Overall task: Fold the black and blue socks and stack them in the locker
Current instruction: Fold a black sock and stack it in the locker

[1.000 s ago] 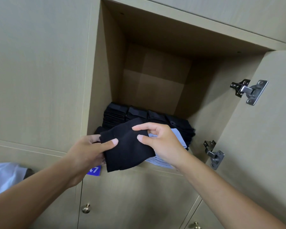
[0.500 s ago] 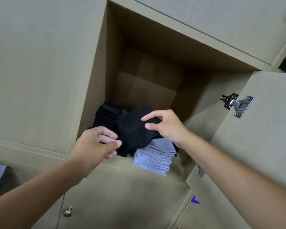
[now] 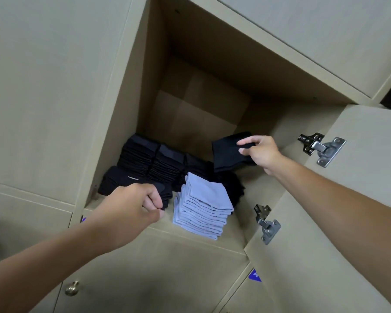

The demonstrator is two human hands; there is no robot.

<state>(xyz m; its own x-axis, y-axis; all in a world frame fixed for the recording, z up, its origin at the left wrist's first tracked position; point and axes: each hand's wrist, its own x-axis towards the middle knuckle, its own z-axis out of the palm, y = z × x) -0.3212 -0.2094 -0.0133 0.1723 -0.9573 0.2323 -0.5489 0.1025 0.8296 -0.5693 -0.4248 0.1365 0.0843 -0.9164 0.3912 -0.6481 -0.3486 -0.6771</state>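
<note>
My right grip [image 3: 261, 152] pinched a folded black sock [image 3: 229, 153] above the far-right black stacks [image 3: 158, 161] in the locker [image 3: 131, 105]. My left grip [image 3: 131, 208] pinched a near-left black sock [image 3: 165, 194], just beside the blue stack [image 3: 204, 204].

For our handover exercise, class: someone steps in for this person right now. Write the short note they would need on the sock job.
Right hand: holds a folded black sock up inside the locker, above the black piles at the right rear.
Left hand: fingers pinch the edge of a black sock lying at the front left.
Done: rows of black piles along the back, and a blue pile at the front.
Left: set the raised sock on a black pile, then deal with the front-left one. The door stands open.
</note>
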